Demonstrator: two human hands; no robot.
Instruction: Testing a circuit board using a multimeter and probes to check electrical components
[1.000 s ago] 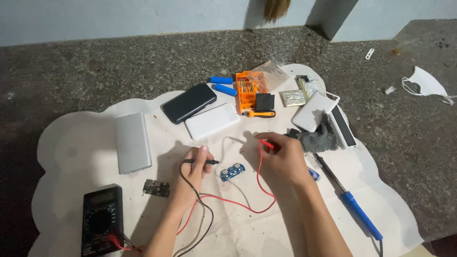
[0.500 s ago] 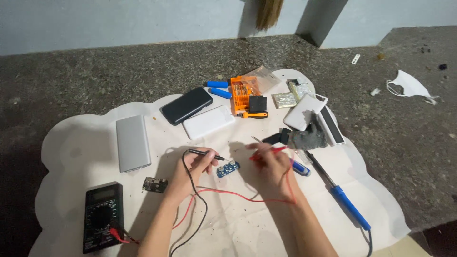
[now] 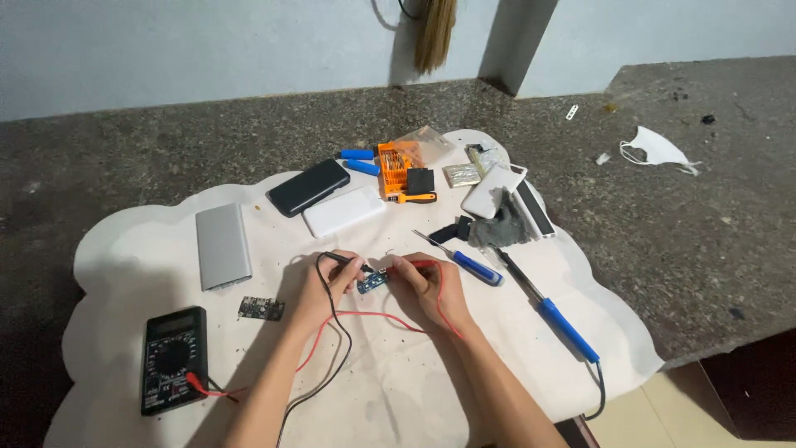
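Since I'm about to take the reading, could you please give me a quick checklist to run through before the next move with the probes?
1. Black probe held in left hand, tip towards small blue circuit board: ok.
2. Red probe in right hand, at the board: ok.
3. Actual tip contact with the board's pads: cannot tell.
4. Red and black leads run to the black digital multimeter: ok.
5. Multimeter display reading: cannot tell.
6. Blue-handled soldering iron lies apart from both hands: ok.
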